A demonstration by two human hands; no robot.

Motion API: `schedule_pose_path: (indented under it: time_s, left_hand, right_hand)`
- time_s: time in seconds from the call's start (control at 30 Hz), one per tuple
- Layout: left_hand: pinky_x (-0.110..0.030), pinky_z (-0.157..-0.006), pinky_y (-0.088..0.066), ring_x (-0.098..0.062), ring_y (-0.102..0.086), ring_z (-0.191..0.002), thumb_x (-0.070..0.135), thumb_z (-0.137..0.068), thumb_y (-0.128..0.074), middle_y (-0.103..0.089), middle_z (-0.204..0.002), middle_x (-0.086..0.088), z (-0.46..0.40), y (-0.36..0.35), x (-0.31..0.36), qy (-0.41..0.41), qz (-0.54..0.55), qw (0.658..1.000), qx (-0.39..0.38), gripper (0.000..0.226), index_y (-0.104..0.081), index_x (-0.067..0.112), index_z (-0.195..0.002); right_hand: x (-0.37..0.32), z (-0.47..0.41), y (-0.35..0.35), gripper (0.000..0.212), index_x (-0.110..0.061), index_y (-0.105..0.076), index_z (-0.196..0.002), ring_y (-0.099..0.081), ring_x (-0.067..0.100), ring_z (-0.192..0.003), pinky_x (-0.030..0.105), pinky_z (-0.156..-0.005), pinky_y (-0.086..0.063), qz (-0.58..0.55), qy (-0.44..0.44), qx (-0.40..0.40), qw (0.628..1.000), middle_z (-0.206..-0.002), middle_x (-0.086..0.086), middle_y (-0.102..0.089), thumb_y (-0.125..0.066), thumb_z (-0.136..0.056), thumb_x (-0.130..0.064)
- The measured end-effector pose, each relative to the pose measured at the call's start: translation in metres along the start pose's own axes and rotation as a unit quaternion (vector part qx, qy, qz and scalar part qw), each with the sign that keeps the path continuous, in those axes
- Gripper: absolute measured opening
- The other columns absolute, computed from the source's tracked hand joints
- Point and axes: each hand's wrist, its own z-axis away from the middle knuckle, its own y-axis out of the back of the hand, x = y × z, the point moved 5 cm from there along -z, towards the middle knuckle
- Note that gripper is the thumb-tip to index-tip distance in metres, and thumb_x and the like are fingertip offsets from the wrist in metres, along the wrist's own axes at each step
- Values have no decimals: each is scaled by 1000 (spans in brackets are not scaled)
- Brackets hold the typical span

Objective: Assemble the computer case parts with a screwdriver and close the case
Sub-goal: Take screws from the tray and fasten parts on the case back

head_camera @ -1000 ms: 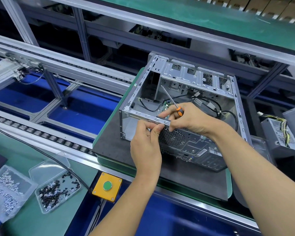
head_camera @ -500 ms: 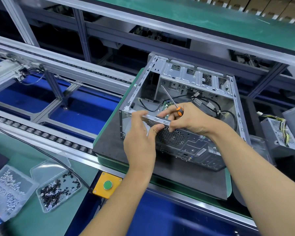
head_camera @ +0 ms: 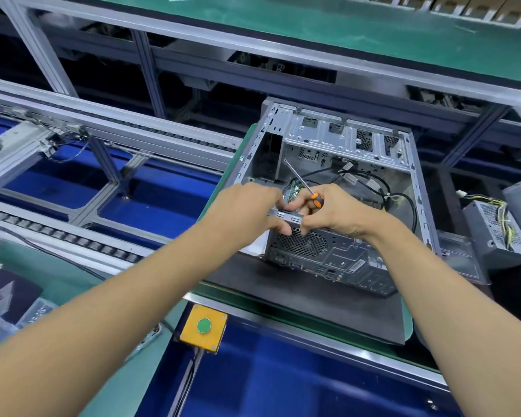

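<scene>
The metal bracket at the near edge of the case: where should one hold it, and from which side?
Pinch the metal bracket at both ends, from the near side; it is a long thin strip lying along the case rim, which probably makes end grips steadiest.

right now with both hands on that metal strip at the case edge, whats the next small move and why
Probably seat the metal strip flush on the case rim: both the left hand and right hand pinch it there, and the screwdriver is parked in the right hand, tip pointing away.

Case (head_camera: pixel 337 188) on mat (head_camera: pixel 328 305) — button box (head_camera: pixel 203 328) before
</scene>
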Motion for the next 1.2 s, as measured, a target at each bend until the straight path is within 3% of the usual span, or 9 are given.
schedule_pose_path:
  time_s: [0.07,0.2,0.37,0.53,0.8,0.93,1.07,1.13,1.2]
  left_hand:
    - [-31,-67,-33,-20,-60,-99,78,-70,-67,-63,-95,7,-7,4,-2,-33,-17,999,-38,63,-64,38,-120]
    - [-28,-52,-27,-1,-46,-65,81,-73,-62,-46,-65,12,-24,12,-1,-132,-25,983,-125,58,-67,34,-106]
    - [-28,-52,-29,1,-51,-61,82,-73,-63,-47,-60,9,-44,10,5,-196,-47,956,-211,46,-62,40,-90]
    - [-20,-45,-29,-7,-41,-48,57,-77,-80,-40,-48,12,-50,3,8,-202,41,938,-278,32,-71,27,-85]
    - [-21,-48,-30,-9,-38,-47,55,-82,-77,-38,-46,11,-52,2,7,-229,56,928,-290,36,-70,21,-90]
    - [-22,-50,-30,-6,-45,-55,62,-79,-75,-42,-57,8,-46,8,6,-257,35,935,-241,44,-67,27,-105]
    - [-31,-49,-32,-8,-44,-52,75,-71,-68,-44,-61,6,-36,17,-1,-273,1,954,-122,64,-46,30,-111]
    - [-31,-49,-31,-14,-46,-52,72,-77,-64,-41,-60,8,-26,18,-2,-303,-12,950,-69,61,-45,27,-113]
    - [-32,-52,-38,-26,-51,-57,60,-85,-67,-42,-61,10,-15,19,1,-350,-21,936,-16,48,-56,22,-112]
  right_hand:
    - [-1,1,0,33,-27,-79,-85,-68,15,-66,26,-68,-56,-10,0,-1,1000,-70,6,-71,-80,-56,-12]
    - [-3,4,1,30,-8,-63,-90,-70,18,-64,18,-60,-52,-10,-7,1,1000,-68,12,-71,-74,-69,11]
    - [-10,8,1,36,-10,-52,-83,-65,9,-56,15,-51,-46,3,-4,7,1000,-60,3,-65,-71,-70,18]
    - [-13,7,-1,39,-11,-39,-77,-72,21,-66,17,-53,-46,18,9,0,1000,-63,8,-66,-67,-71,16]
    - [-8,4,1,37,0,-31,-75,-76,27,-73,23,-58,-51,32,-6,5,999,-67,11,-66,-66,-72,14]
    - [-8,3,1,39,-2,-30,-74,-76,28,-77,27,-61,-52,42,-12,7,999,-69,11,-67,-68,-69,4]
    - [-7,3,1,40,-12,-31,-69,-76,30,-77,41,-68,-51,43,-16,9,999,-68,10,-65,-69,-67,2]
    - [-7,3,0,42,-16,-30,-68,-76,30,-78,41,-69,-54,41,-16,6,999,-67,9,-65,-68,-67,2]
    - [-7,3,0,41,-14,-31,-69,-76,30,-77,38,-67,-54,38,-17,7,999,-67,10,-65,-68,-67,2]
